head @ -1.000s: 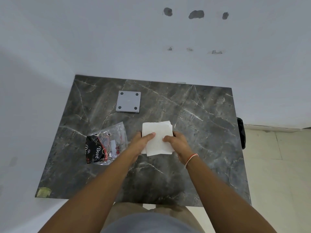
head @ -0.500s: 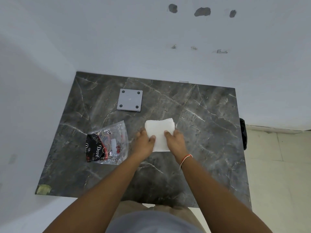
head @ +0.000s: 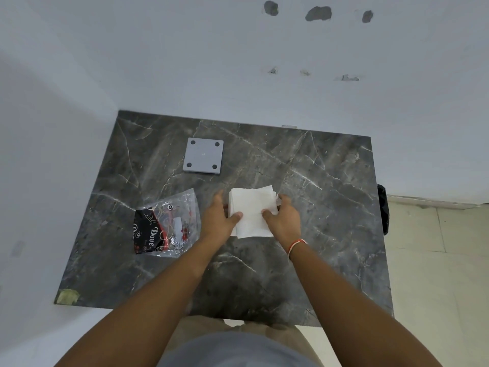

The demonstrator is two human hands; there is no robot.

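Note:
A folded stack of white tissue paper (head: 251,207) lies on the dark marble table (head: 317,207), near its middle. My left hand (head: 219,221) holds the stack's left edge, thumb on top and fingers along the side. My right hand (head: 284,221) holds the right edge the same way, thumb pressed on the paper. A red and white thread band circles my right wrist.
A clear plastic packet (head: 166,226) with a black and red "Dove" print lies left of my left hand. A grey square plate (head: 203,158) with four dark corner dots sits further back. White walls bound the table at the back and left. A black object (head: 383,207) hangs off the right edge.
Both hands slid from the stack's near end to its sides, and the paper now looks squared up into a tighter stack.

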